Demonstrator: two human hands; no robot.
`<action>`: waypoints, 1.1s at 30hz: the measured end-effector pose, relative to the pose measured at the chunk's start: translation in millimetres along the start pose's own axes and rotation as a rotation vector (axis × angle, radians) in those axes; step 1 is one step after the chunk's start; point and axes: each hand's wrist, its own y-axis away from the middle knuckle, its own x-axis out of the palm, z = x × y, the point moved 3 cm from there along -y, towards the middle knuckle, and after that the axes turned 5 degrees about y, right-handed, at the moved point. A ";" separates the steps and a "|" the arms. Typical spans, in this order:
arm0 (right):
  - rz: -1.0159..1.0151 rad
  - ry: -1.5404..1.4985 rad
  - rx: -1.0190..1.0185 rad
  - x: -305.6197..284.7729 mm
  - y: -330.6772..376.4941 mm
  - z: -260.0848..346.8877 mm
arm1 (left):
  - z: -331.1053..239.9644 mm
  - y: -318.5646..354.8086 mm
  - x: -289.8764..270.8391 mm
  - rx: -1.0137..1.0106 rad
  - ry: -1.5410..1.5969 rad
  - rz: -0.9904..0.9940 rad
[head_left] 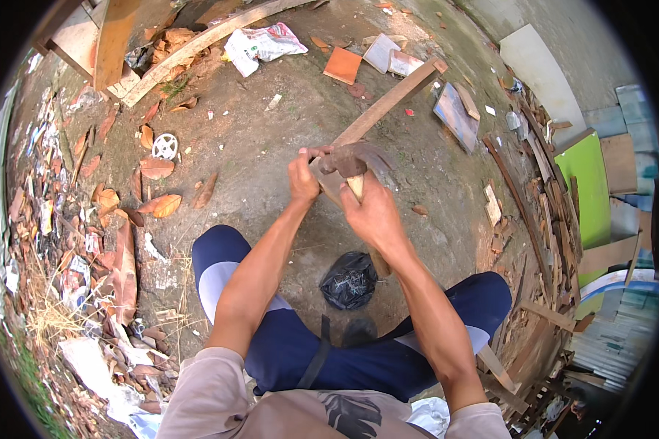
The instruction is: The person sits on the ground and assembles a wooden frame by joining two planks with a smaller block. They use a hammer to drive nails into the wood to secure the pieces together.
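Observation:
A long wooden plank runs from my hands up to the right over the dirt ground. My left hand grips its near end from the left side. My right hand is closed around the wooden handle of a claw hammer, whose rusty metal head sits on the plank's end between my two hands. My knees in dark blue shorts show below, with a black plastic bag on the ground between them.
Dry leaves and litter line the left. A stack of scrap boards and a green panel stand on the right. Tiles, a white bag and a long beam lie at the back.

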 end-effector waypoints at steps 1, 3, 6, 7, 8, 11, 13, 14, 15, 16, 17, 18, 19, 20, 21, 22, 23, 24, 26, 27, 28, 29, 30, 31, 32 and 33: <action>0.009 -0.036 0.026 -5.5 -1.2 8.8 | 1.0 -2.5 -4.9 -0.014 -0.001 0.004; 0.036 -0.108 0.085 -23.2 0.0 30.9 | 7.7 -2.7 -13.2 -0.053 -0.004 0.010; -0.199 -0.220 -0.098 -29.8 11.3 34.1 | 2.9 -0.7 -9.2 -0.005 0.039 0.008; -0.205 -0.195 -0.090 -25.4 14.0 29.5 | 5.3 -1.0 -7.6 0.013 0.058 0.018; -0.208 -0.172 -0.088 -14.6 15.0 20.7 | 8.8 -2.7 -7.6 0.034 0.076 0.023; -0.056 -0.299 0.088 15.7 13.8 -1.7 | 11.6 -3.9 -5.9 0.039 0.105 0.032; -0.015 -0.456 0.184 27.3 15.3 -7.6 | 10.6 -3.2 -6.1 0.018 0.105 0.047; -0.053 -0.536 0.194 29.5 16.6 -7.0 | 10.1 -3.1 -7.2 0.005 0.100 0.060; -0.041 -0.579 0.229 30.5 17.8 -6.1 | 9.7 -2.8 -7.3 -0.008 0.096 0.074; -0.027 -0.620 0.261 29.3 18.0 -1.9 | 9.1 -2.3 -7.5 0.009 0.090 0.062; 0.036 -0.621 0.318 24.3 18.2 5.3 | 8.5 -2.7 -7.3 0.027 0.084 0.051; 0.100 -0.622 0.375 22.2 19.1 9.4 | 8.0 -2.1 -7.2 0.044 0.078 0.039; 0.062 -0.675 0.371 21.6 19.5 10.1 | 11.7 -3.2 -8.6 0.015 0.101 0.050; 0.025 -0.728 0.366 21.4 20.8 10.3 | 15.2 -4.2 -10.9 -0.013 0.124 0.061; -0.013 -0.781 0.361 20.8 21.2 10.4 | 18.9 -5.4 -12.2 -0.041 0.147 0.072; 0.024 -0.721 0.356 20.8 21.5 9.5 | 17.0 -4.5 -10.6 -0.018 0.132 0.062; 0.061 -0.662 0.351 20.2 20.8 8.2 | 15.1 -4.0 -8.3 0.006 0.118 0.051; 0.097 -0.603 0.347 19.5 19.8 6.5 | 13.1 -3.1 -6.4 0.030 0.103 0.041; 0.025 -0.411 0.233 12.9 11.5 -3.3 | 11.9 -4.0 -7.8 0.037 0.079 0.043; -0.034 -0.360 0.175 5.9 12.4 -5.5 | 11.3 -4.4 -8.1 0.040 0.067 0.045; -0.092 -0.306 0.115 -3.3 11.6 -1.1 | 10.7 -5.3 -9.7 0.030 0.081 0.039; -0.153 -0.247 0.061 -14.3 11.9 4.5 | 10.4 -3.6 -10.1 0.016 0.097 0.033; -0.219 -0.241 -0.010 -27.6 14.3 15.8 | 10.1 -2.2 -10.7 0.003 0.113 0.026; -0.283 -0.236 -0.080 -40.5 17.0 28.4 | 9.2 -0.6 -11.1 0.001 0.104 0.016; -0.350 -0.263 -0.102 -50.5 19.0 41.1 | 7.8 -1.2 -9.3 -0.002 0.099 0.013; -0.320 -0.196 -0.115 -45.0 18.6 37.2 | 6.3 -1.7 -8.3 -0.005 0.094 0.009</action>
